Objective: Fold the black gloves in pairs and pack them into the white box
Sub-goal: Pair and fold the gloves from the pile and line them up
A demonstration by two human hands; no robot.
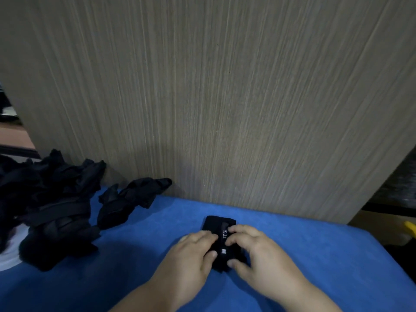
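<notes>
Two hands grip one folded pair of gloves low in the centre of the frame, on the blue cloth. The left hand and right hand each curl fingers over it, thumbs at its near edge. A heap of loose gloves lies at the left, against the wood panel.

The blue surface carries a folded glove bundle and loose gloves.

Our left hand and right hand hide much of the folded gloves; the glove pile is cut off at the left edge.
</notes>
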